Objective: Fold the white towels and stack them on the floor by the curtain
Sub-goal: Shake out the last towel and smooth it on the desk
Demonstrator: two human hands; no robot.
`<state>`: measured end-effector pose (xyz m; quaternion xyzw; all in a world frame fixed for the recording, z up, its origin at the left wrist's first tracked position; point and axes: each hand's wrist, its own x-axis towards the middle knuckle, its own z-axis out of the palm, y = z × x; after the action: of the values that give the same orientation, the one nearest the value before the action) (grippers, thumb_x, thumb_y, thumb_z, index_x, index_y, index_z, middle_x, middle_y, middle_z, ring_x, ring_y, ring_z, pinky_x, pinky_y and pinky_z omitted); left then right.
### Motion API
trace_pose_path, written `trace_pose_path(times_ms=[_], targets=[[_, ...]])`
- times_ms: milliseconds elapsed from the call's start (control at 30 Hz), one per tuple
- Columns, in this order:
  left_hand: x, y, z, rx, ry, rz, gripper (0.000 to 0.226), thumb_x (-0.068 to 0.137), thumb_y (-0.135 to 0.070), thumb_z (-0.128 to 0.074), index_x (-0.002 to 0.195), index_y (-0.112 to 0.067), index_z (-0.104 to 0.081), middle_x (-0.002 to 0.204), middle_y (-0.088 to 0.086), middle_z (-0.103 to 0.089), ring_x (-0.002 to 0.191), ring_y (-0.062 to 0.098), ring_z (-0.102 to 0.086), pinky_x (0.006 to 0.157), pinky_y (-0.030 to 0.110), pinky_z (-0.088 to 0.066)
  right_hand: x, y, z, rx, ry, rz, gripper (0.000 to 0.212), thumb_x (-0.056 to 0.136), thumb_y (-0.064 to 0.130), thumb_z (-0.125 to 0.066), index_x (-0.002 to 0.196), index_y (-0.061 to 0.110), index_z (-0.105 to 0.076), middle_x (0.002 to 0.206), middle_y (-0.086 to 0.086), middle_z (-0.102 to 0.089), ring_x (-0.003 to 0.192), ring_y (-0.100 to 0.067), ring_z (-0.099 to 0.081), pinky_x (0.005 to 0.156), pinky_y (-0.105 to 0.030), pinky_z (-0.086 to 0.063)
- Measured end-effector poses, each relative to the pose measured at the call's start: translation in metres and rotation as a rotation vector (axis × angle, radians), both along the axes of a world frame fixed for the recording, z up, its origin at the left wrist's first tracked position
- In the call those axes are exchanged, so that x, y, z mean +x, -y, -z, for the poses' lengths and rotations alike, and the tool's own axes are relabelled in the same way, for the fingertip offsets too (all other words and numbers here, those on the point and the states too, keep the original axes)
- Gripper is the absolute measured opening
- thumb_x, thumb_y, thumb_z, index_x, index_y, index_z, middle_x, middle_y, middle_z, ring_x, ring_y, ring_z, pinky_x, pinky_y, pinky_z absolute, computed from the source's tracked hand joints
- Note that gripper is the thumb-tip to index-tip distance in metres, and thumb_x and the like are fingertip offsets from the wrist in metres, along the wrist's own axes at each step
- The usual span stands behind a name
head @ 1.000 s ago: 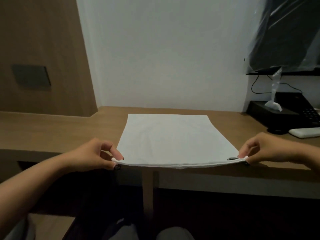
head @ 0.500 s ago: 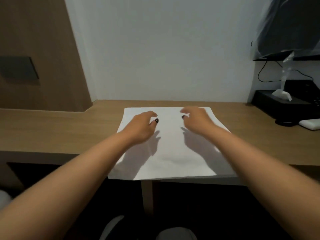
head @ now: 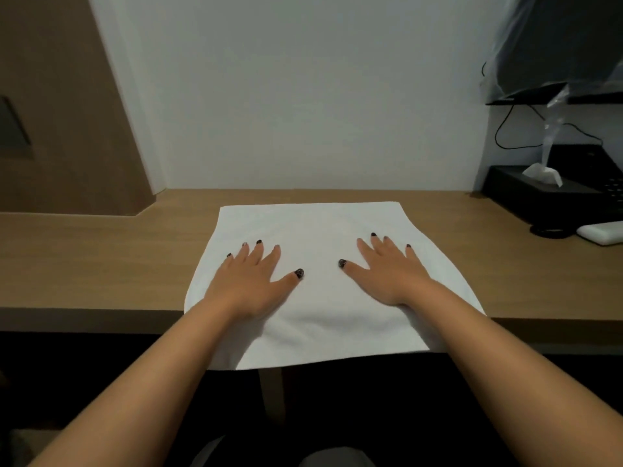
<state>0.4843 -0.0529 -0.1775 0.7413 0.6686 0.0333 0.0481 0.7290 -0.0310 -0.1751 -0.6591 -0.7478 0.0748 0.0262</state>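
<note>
Fingers [head: 258, 254]: straight and spread on both hands, gripping nothing.
Left hand [head: 251, 284]: palm down, flat on the towel's left half.
Right hand [head: 391, 274]: palm down, flat on its right half.
Towel [head: 313, 227]: white, on the desk, near edge hanging over the front.
Desk [head: 101, 261]: wooden.
Tissue box [head: 526, 193]: black, far right.

White folded cloth towel [head: 313, 230] lies centred on the long wooden desk [head: 101, 264], near edge hanging over the desk front. Left hand [head: 251, 281] flat on towel's left half, right hand [head: 392, 271] flat on right half, apart. Black rectangular tissue box [head: 539, 200] at desk's far right, against the wall. White oblong remote-like device [head: 601, 232] before the box, near desk's right end.
</note>
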Motion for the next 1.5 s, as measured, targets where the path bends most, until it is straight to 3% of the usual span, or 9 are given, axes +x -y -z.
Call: trace_pose_path(times_ms=[233, 300, 400, 567, 800, 1133, 1267, 1367, 1500], targets=[[-0.029, 0.03, -0.006, 0.0, 0.005, 0.028, 0.107, 0.064, -0.09, 0.007, 0.156, -0.035, 0.0, 0.164, 0.0, 0.007, 0.15, 0.019, 0.012, 0.122, 0.041, 0.005, 0.039, 0.004, -0.007, -0.045, 0.029, 0.094, 0.1, 0.083, 0.083, -0.016, 0.156, 0.016, -0.002, 0.164, -0.003, 0.005, 0.151, -0.021, 0.007, 0.121, -0.049, 0.002], [-0.029, 0.026, -0.012, -0.059, -0.026, 0.045, 0.108, 0.065, -0.089, 0.009, 0.156, -0.03, 0.001, 0.164, 0.003, 0.008, 0.15, 0.022, 0.012, 0.122, 0.044, 0.005, 0.033, -0.009, -0.014, -0.091, 0.077, 0.134, 0.098, 0.085, 0.081, -0.024, 0.154, 0.011, -0.017, 0.163, -0.009, -0.009, 0.15, -0.028, -0.007, 0.119, -0.052, -0.01], [-0.013, -0.005, -0.023, -0.056, 0.028, 0.051, 0.083, 0.092, -0.069, -0.011, 0.157, -0.017, -0.004, 0.164, 0.007, 0.003, 0.151, 0.023, 0.008, 0.121, 0.043, 0.0, 0.006, -0.043, -0.028, -0.018, 0.074, 0.101, 0.071, 0.094, 0.059, -0.038, 0.142, 0.007, -0.042, 0.153, -0.016, -0.03, 0.141, -0.036, -0.028, 0.113, -0.05, -0.029], [0.012, -0.097, -0.029, 0.04, 0.05, 0.115, 0.066, 0.104, -0.044, -0.025, 0.155, -0.007, -0.007, 0.164, 0.008, 0.001, 0.151, 0.022, 0.006, 0.121, 0.043, -0.003, -0.067, -0.102, -0.029, 0.215, -0.13, -0.195, 0.043, 0.1, 0.019, -0.038, 0.141, 0.009, -0.04, 0.157, -0.011, -0.025, 0.146, -0.026, -0.021, 0.116, -0.044, -0.024], [-0.016, -0.146, -0.004, -0.026, -0.046, -0.011, 0.084, 0.085, -0.082, -0.013, 0.155, -0.037, -0.006, 0.164, -0.001, 0.002, 0.151, 0.027, 0.007, 0.119, 0.05, 0.003, -0.062, -0.157, 0.0, 0.031, 0.01, -0.216, 0.065, 0.1, 0.056, -0.016, 0.157, 0.024, -0.006, 0.164, 0.001, 0.003, 0.151, -0.018, 0.006, 0.12, -0.048, 0.003], [-0.054, -0.161, -0.003, -0.029, 0.001, -0.192, 0.096, 0.079, -0.087, -0.016, 0.156, -0.03, -0.011, 0.164, 0.009, -0.001, 0.151, 0.023, 0.008, 0.12, 0.05, 0.0, 0.02, -0.182, 0.003, 0.071, 0.038, 0.02, 0.098, 0.083, 0.082, -0.016, 0.153, 0.013, -0.02, 0.163, -0.004, -0.013, 0.15, -0.02, -0.007, 0.119, -0.053, -0.006], [-0.05, -0.156, -0.005, 0.03, -0.046, -0.155, 0.083, 0.09, -0.074, -0.015, 0.156, -0.024, -0.014, 0.162, 0.018, -0.004, 0.15, 0.027, 0.01, 0.12, 0.051, 0.004, 0.014, -0.178, 0.002, 0.057, 0.057, 0.067, 0.092, 0.089, 0.076, -0.018, 0.152, 0.009, -0.02, 0.163, -0.007, -0.012, 0.15, -0.021, -0.004, 0.119, -0.052, -0.005], [-0.037, -0.128, -0.012, 0.047, -0.034, -0.021, 0.08, 0.094, -0.067, -0.013, 0.156, -0.018, -0.007, 0.162, 0.017, 0.001, 0.149, 0.03, 0.013, 0.12, 0.05, 0.004, -0.007, -0.156, -0.013, 0.17, 0.089, 0.028, 0.071, 0.1, 0.053, -0.026, 0.152, 0.005, -0.017, 0.162, -0.011, -0.011, 0.15, -0.024, -0.004, 0.12, -0.049, -0.007], [-0.003, -0.065, -0.004, -0.027, -0.026, 0.085, 0.078, 0.096, -0.064, -0.011, 0.156, -0.017, 0.004, 0.163, 0.009, 0.009, 0.149, 0.029, 0.015, 0.121, 0.047, 0.005, -0.058, -0.078, -0.017, 0.1, -0.155, -0.234, 0.053, 0.104, 0.037, -0.025, 0.15, 0.011, -0.022, 0.159, -0.003, -0.021, 0.149, -0.025, -0.01, 0.119, -0.047, -0.011]])
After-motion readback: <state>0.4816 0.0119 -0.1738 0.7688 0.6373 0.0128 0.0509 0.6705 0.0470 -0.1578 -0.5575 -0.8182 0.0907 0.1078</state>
